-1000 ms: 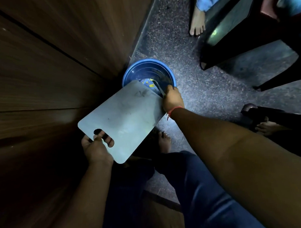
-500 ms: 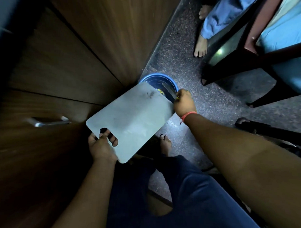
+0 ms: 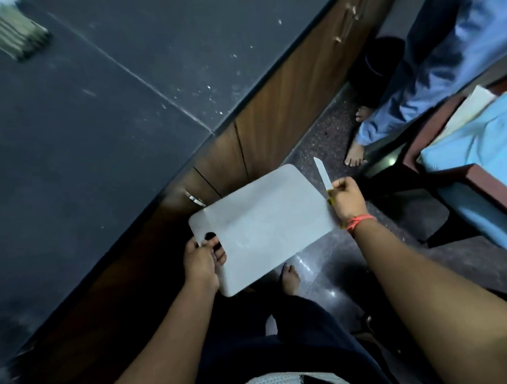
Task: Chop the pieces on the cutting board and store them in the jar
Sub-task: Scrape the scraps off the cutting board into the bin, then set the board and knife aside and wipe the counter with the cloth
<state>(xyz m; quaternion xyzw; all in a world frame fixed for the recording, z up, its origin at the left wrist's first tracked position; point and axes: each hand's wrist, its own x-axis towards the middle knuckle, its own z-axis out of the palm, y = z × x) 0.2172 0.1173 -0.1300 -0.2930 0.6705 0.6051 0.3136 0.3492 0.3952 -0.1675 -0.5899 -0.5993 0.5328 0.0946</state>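
- Left hand (image 3: 199,261): fingers curled through the handle hole of the cutting board (image 3: 264,220), held above the floor beside the bench (image 3: 100,111).
- Right hand (image 3: 347,198): fingers clasp the knife (image 3: 323,173), blade pointing far, at the board's right edge.

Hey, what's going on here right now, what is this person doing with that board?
A person stands beside a dark countertop, holding a grey cutting board out over the floor. The left hand grips it through the handle hole, and the right hand holds a small knife with its blade pointing away, beside the board's far edge. The board's visible surface looks bare, with no pieces on it. No jar is in view. Another person's bare feet show nearby.
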